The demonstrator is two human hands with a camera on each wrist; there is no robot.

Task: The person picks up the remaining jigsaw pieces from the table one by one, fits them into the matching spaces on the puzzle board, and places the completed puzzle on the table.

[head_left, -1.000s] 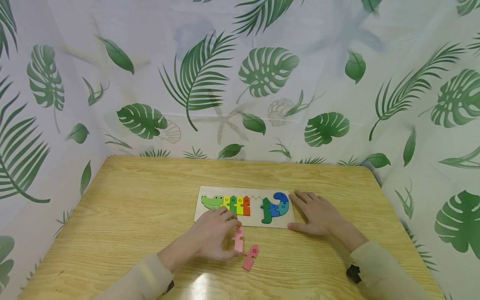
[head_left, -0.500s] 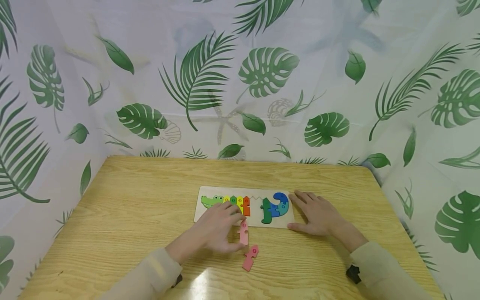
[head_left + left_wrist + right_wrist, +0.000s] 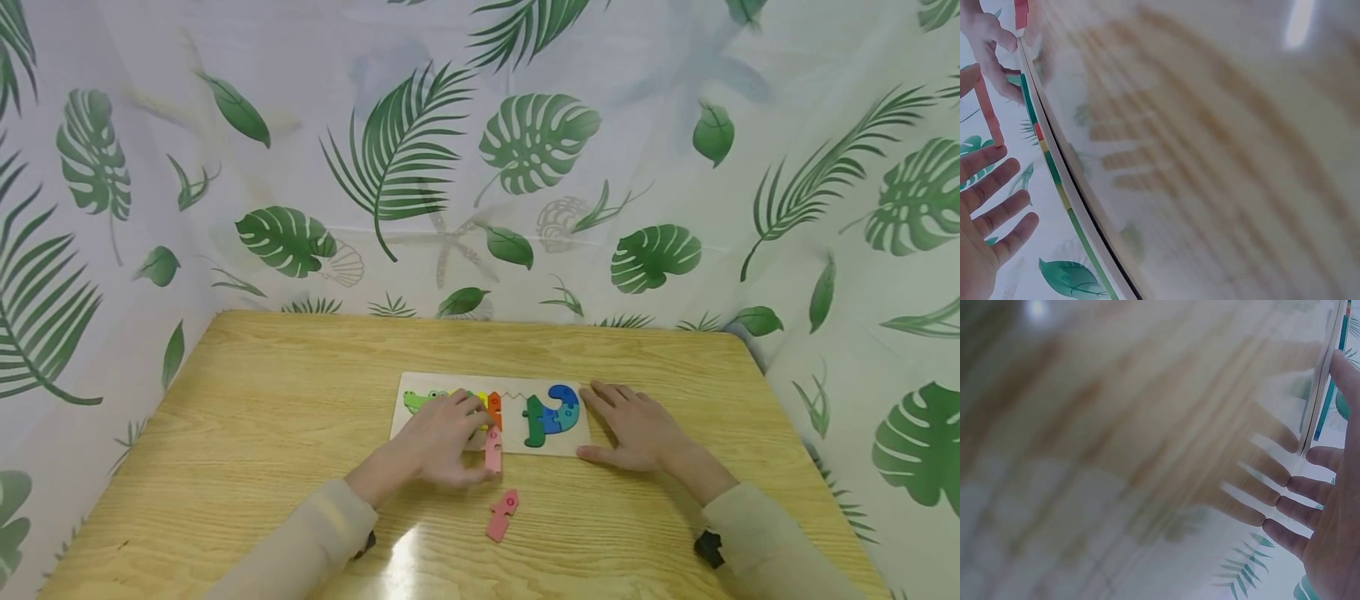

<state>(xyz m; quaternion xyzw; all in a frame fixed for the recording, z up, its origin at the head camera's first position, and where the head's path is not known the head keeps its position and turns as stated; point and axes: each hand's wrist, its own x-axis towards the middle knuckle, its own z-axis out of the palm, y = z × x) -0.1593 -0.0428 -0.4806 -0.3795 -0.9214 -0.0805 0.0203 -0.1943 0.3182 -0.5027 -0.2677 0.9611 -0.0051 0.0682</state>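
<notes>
My left hand (image 3: pixel 446 437) pinches a light pink puzzle piece (image 3: pixel 492 452) by its two ends, between thumb and a fingertip. In the left wrist view this pink piece (image 3: pixel 989 112) is held off the table, the other fingers spread. Beneath the hand lies a wooden crocodile puzzle board (image 3: pixel 513 444), partly hidden by it. Orange (image 3: pixel 494 408), dark green (image 3: pixel 534 423) and blue (image 3: pixel 562 398) pieces sit in the board, with a bare gap between orange and green. My right hand (image 3: pixel 633 425) rests with straight fingers at the board's right edge, thumb at its lower corner.
A darker pink puzzle piece (image 3: pixel 502 517) lies loose on the wooden table (image 3: pixel 300 367), in front of the board. Behind the table hangs a white cloth (image 3: pixel 420 183) printed with green leaves.
My left hand has moved right and away from me, carrying the light pink piece from near the loose piece to the board's front edge. My right hand stays put.
</notes>
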